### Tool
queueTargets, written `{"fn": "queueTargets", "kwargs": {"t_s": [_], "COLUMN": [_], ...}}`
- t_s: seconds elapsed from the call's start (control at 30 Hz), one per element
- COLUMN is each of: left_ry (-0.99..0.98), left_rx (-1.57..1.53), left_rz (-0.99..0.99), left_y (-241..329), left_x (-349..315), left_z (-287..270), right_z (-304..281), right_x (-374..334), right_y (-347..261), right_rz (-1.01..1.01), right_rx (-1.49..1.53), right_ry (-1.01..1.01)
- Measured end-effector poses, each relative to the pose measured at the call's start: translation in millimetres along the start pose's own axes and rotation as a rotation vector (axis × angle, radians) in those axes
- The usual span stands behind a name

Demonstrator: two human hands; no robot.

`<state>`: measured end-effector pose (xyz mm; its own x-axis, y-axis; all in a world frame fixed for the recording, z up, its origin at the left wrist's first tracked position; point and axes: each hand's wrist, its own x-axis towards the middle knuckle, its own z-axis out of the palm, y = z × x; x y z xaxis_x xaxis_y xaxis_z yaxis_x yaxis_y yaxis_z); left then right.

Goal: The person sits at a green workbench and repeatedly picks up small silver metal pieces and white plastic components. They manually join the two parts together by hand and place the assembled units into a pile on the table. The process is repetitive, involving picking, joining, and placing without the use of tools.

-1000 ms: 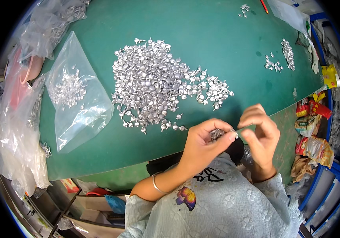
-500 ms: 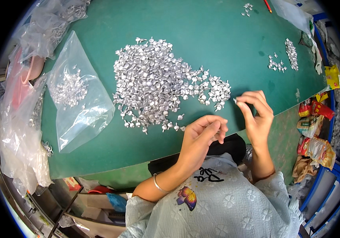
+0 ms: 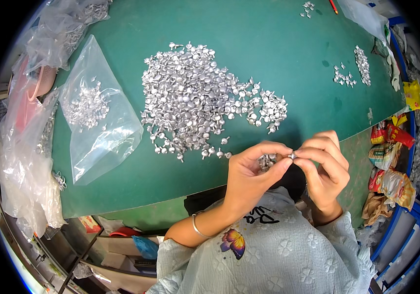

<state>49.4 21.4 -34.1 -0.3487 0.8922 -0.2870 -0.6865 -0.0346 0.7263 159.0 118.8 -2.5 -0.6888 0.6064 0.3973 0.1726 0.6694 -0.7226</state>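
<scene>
Close to the table's near edge, my two hands meet at the fingertips. My right hand (image 3: 324, 170) pinches a small silver metal piece (image 3: 292, 156) with a rounded head. The thumb and forefinger of my left hand (image 3: 249, 174) close in at the same piece. Several more silver pieces (image 3: 267, 161) lie in the curl of my left hand, partly hidden by its fingers. Beyond my hands spreads a large pile (image 3: 185, 98) of like round-headed, short-stemmed pieces, with a smaller cluster (image 3: 271, 109) at its right end.
Left of the pile lies a clear plastic bag (image 3: 114, 154) with more pieces inside. Bulky clear bags (image 3: 23, 181) and a pink basket (image 3: 46, 81) line the left edge. Small groups of pieces (image 3: 362, 66) sit at the green table's (image 3: 288, 44) far right, near a red pen (image 3: 333, 6).
My right hand has come down and toward me with its piece, meeting my left hand's fingertips. My left hand has turned, so the pieces inside it now show.
</scene>
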Motion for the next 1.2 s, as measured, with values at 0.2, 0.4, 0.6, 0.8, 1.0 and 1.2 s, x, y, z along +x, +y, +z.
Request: {"fn": "queueTargets", "kwargs": {"t_s": [0.2, 0.4, 0.6, 0.8, 1.0, 1.2], "left_ry": [-0.037, -0.072, -0.089, -0.11, -0.139, -0.172], "left_rx": [-0.02, -0.022, -0.029, -0.031, -0.032, -0.075], "left_rz": [0.03, 0.035, 0.005, 0.044, 0.031, 0.045], "left_y": [-1.1, 0.5, 2.2, 0.6, 4.9, 6.2], "left_x": [-1.3, -3.3, -4.7, -4.2, -4.6, -4.3], "left_z": [-0.9, -1.7, -3.1, -4.2, -3.0, -0.2], "right_z": [-3.5, -5.5, -5.2, -4.6, -7.3, -10.9], "right_x": [0.2, 0.0, -1.1, -1.4, -0.9, -2.0], "right_y": [-7.8, -10.4, -11.8, -13.1, -15.7, -20.3], "right_rz": [-0.069, -0.053, -0.06, -0.067, -0.083, -0.091], "right_rx": [-0.074, -0.044, -0.041, -0.055, -0.076, -0.098], "right_ry": [-0.004, -0.007, -0.005, 0.007, 0.01, 0.014]}}
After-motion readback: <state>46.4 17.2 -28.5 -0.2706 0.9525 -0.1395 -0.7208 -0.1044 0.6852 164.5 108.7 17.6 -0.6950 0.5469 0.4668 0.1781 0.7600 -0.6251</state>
